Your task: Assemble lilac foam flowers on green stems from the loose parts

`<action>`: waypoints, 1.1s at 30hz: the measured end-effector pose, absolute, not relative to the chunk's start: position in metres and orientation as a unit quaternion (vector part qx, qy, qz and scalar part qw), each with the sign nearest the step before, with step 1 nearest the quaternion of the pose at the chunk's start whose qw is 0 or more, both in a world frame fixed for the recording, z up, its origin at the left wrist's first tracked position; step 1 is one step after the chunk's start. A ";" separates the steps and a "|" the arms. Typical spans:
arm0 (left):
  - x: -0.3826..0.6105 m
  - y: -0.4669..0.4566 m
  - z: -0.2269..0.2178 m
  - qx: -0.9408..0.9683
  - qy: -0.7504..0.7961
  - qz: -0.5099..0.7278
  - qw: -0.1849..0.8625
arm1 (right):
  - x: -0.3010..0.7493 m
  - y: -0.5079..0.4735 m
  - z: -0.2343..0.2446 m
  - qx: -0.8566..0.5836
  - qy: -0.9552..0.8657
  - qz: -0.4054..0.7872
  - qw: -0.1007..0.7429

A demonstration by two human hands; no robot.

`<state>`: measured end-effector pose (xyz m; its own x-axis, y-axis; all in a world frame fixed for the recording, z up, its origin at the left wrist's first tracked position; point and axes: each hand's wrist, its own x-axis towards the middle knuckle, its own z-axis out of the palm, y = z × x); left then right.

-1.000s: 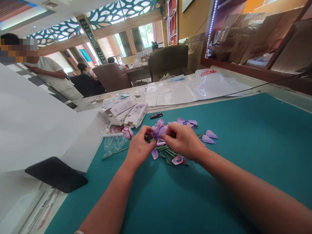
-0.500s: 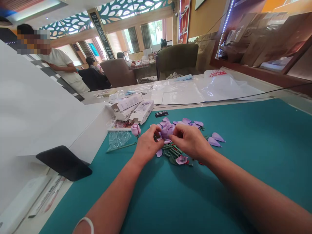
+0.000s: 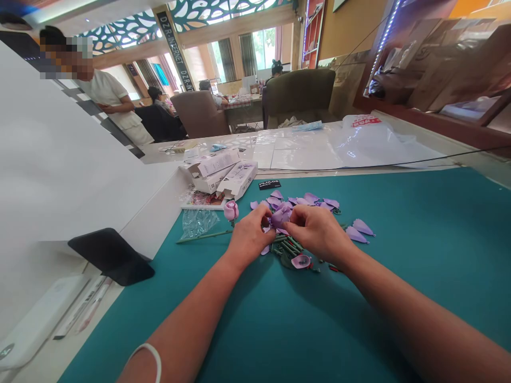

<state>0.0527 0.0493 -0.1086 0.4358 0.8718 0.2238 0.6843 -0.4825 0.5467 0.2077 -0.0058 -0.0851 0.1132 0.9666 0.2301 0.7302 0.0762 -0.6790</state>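
The left hand (image 3: 250, 235) and right hand (image 3: 315, 233) meet above a teal tabletop mat (image 3: 279, 319), their curled fingers (image 3: 296, 215) pinching a lilac foam flower head (image 3: 281, 216) from both sides. It sits over a loose pile of slim dark-green stems (image 3: 286, 244) and scattered lilac foam petals (image 3: 357, 232) — a lilac foam rosebud (image 3: 231, 210) lies just beside the left hand.

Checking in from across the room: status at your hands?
Left hand and right hand pinching lilac artificial flower. Loose petals and green stems beside hands.
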 end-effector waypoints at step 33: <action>0.053 0.049 -0.108 0.820 0.492 0.233 0.175 | 0.214 0.003 -0.105 -0.625 -0.658 0.093 0.408</action>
